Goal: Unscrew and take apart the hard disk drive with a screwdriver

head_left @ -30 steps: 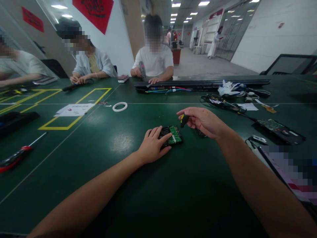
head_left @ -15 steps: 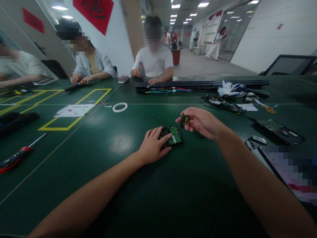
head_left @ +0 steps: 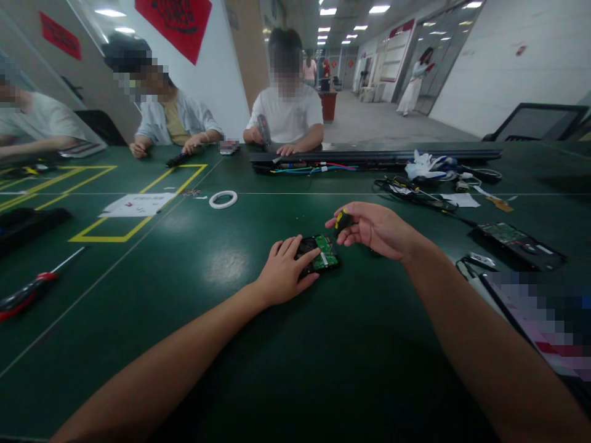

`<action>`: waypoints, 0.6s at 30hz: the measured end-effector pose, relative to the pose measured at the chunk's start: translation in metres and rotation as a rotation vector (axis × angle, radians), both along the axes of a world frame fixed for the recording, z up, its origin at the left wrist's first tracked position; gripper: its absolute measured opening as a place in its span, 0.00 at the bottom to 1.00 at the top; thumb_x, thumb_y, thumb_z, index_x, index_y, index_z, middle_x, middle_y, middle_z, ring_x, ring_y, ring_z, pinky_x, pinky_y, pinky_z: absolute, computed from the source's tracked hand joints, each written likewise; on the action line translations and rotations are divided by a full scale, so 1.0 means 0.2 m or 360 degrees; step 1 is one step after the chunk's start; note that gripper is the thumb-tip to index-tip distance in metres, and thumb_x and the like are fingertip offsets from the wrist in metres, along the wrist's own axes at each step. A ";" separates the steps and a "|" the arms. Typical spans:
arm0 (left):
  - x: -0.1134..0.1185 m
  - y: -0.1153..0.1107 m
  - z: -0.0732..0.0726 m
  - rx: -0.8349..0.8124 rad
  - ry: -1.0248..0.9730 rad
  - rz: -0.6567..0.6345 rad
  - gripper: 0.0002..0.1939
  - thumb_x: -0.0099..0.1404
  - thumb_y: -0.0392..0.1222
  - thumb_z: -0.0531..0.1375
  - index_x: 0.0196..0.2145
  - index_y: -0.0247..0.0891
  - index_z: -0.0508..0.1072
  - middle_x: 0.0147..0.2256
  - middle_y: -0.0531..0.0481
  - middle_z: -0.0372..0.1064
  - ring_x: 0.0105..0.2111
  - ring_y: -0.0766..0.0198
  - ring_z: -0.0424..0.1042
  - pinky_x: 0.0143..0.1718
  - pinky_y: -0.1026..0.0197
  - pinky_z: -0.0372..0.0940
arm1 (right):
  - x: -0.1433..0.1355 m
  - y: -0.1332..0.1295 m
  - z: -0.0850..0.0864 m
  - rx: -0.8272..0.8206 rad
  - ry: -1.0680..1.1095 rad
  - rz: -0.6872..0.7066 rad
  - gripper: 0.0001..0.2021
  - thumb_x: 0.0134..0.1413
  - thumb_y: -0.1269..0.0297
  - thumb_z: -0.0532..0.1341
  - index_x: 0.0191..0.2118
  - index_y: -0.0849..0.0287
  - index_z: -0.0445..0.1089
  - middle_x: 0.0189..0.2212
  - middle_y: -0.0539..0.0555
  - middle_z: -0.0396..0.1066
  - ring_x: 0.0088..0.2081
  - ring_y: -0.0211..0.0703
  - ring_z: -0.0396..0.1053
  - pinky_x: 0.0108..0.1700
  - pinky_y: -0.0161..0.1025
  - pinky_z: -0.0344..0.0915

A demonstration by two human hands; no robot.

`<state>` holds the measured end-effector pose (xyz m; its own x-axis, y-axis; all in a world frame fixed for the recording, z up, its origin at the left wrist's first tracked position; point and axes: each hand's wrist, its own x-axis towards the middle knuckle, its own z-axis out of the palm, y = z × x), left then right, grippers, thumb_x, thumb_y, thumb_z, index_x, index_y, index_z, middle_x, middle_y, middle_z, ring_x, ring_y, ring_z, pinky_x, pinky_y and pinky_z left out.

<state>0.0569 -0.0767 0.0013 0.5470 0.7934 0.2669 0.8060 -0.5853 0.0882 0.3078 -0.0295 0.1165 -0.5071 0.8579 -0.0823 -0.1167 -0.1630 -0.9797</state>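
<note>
Head view: the left hand (head_left: 287,274) is lying spread over a circuit-board device (head_left: 327,252) on the table (head_left: 341,344) while the right hand (head_left: 376,227) is pinching a screwdriver (head_left: 342,220) near the device's right edge, perhaps risking scratches if tilted pressure is causing slipping.

White walls (head_left: 503,80), grey floor (head_left: 360,120), ceiling lights (head_left: 379,9)

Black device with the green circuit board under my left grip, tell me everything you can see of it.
The black device lies flat on the green table, roughly rectangular, its material hard to tell. A green circuit board with a pale patch shows on its right part. The left grip rests over its left side, hiding much. A black-and-yellow tool is near its far right corner; contact is unclear.
</note>
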 end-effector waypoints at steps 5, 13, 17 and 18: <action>0.00 0.01 -0.01 0.0004 -0.0015 0.0003 0.30 0.73 0.58 0.59 0.69 0.52 0.63 0.71 0.38 0.50 0.69 0.37 0.53 0.65 0.31 0.53 | 0.01 -0.01 0.02 0.0123 -0.0154 -0.0020 0.09 0.63 0.60 0.64 0.45 0.56 0.73 0.41 0.59 0.79 0.28 0.40 0.71 0.25 0.35 0.67; 0.00 0.00 0.00 0.0001 -0.0023 -0.0013 0.30 0.73 0.58 0.59 0.69 0.51 0.64 0.71 0.38 0.50 0.69 0.36 0.53 0.64 0.31 0.53 | 0.02 0.01 0.01 0.0312 -0.0367 -0.0138 0.10 0.61 0.57 0.64 0.40 0.55 0.80 0.42 0.58 0.79 0.31 0.40 0.67 0.29 0.38 0.64; 0.00 0.00 0.00 -0.0001 -0.0033 -0.0017 0.30 0.73 0.57 0.59 0.69 0.51 0.64 0.71 0.37 0.50 0.69 0.36 0.53 0.64 0.30 0.53 | 0.02 0.00 0.02 0.0317 -0.0350 -0.0174 0.08 0.59 0.57 0.66 0.34 0.54 0.79 0.40 0.56 0.79 0.32 0.41 0.67 0.31 0.39 0.64; -0.01 0.00 0.00 -0.0003 -0.0035 -0.0016 0.30 0.73 0.57 0.59 0.69 0.51 0.64 0.71 0.37 0.50 0.69 0.36 0.53 0.64 0.30 0.53 | 0.01 -0.01 0.03 0.0312 -0.0349 -0.0167 0.09 0.59 0.57 0.65 0.33 0.55 0.79 0.40 0.56 0.79 0.31 0.41 0.67 0.31 0.39 0.64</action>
